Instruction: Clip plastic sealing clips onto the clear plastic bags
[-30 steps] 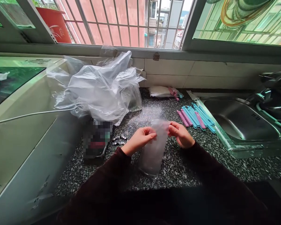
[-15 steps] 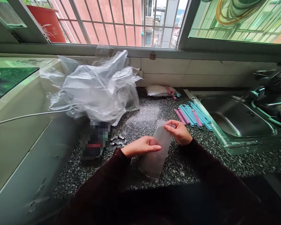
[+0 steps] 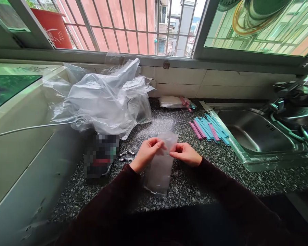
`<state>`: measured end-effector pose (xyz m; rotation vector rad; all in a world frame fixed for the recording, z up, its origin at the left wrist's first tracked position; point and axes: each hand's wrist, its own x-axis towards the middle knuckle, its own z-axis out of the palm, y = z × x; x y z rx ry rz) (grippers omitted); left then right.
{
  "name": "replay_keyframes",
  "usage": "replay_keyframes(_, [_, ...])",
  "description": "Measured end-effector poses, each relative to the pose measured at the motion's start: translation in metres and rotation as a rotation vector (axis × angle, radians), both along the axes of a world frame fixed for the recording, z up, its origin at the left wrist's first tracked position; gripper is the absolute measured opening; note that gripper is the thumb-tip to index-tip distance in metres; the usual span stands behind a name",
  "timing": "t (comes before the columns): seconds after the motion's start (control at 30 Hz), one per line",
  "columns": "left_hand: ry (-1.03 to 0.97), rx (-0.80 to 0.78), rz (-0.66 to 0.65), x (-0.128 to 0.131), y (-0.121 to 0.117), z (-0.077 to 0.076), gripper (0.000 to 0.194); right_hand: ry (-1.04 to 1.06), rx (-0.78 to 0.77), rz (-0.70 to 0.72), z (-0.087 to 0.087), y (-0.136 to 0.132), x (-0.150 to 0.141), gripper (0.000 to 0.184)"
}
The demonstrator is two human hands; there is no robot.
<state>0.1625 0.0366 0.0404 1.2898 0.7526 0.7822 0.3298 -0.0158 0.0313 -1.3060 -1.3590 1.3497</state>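
A translucent plastic bag (image 3: 159, 171), long and narrow, hangs tilted between my hands over the speckled counter. My left hand (image 3: 149, 153) pinches its upper left edge between thumb and fingers. On the opposite edge, near the top, my right hand (image 3: 186, 153) pinches it as well. The bag's top end sticks up past my fingers, and its lower end is close to the counter; whether it touches, I cannot tell. Several pink and blue sealing clips (image 3: 209, 128) lie side by side beyond my right hand. A small beaded chain (image 3: 127, 156) lies left of my left hand.
A big crumpled clear plastic bag (image 3: 105, 99) fills the back left. Before it lies a blurred-out dark object (image 3: 101, 157). A stack of flat bags with clips (image 3: 173, 101) rests by the tiled wall. The steel sink (image 3: 246, 131) is at right, and a white cable (image 3: 36, 126) crosses at left.
My left hand has risen to the bag's upper edge. My right hand has come slightly lower and left, and the bag has shifted left with them.
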Motion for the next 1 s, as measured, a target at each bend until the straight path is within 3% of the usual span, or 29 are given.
replay_keyframes(0.13, [-0.038, -0.101, -0.029, 0.002, -0.002, 0.0, 0.035, -0.056, 0.08, 0.002, 0.001, 0.001, 0.004, 0.034])
replay_keyframes(0.23, [-0.037, -0.101, -0.002, -0.001, -0.002, -0.002, 0.03, -0.283, 0.099, 0.016, 0.008, 0.007, 0.027, 0.031])
replay_keyframes(0.27, [-0.034, -0.107, 0.006, -0.003, -0.001, -0.003, 0.029, -0.412, 0.113, -0.039, 0.011, 0.009, 0.04, 0.029])
replay_keyframes(0.33, [-0.031, -0.136, 0.003, -0.009, 0.0, -0.006, 0.029, -0.77, 0.18, -0.364, 0.014, 0.013, 0.067, 0.024])
replay_keyframes(0.4, [-0.034, -0.16, -0.003, -0.014, 0.001, -0.011, 0.031, -1.09, 0.125, -0.612, 0.015, 0.014, 0.092, 0.022])
replay_keyframes(0.5, [-0.043, -0.163, 0.0, -0.02, 0.002, -0.014, 0.032, -1.323, 0.043, -0.667, 0.011, 0.013, 0.115, 0.024])
replay_keyframes(0.73, [-0.038, -0.178, 0.013, -0.022, -0.001, -0.006, 0.031, -1.384, 0.067, -0.631, -0.006, 0.015, 0.108, 0.028])
replay_keyframes(0.9, [-0.046, -0.176, 0.023, -0.022, 0.0, -0.007, 0.031, -1.364, -0.002, -0.623, -0.001, 0.017, 0.098, 0.02])
replay_keyframes(1.0, [-0.053, -0.185, 0.033, -0.022, 0.002, -0.009, 0.03, -1.391, 0.074, -0.624, 0.003, 0.017, 0.09, 0.016])
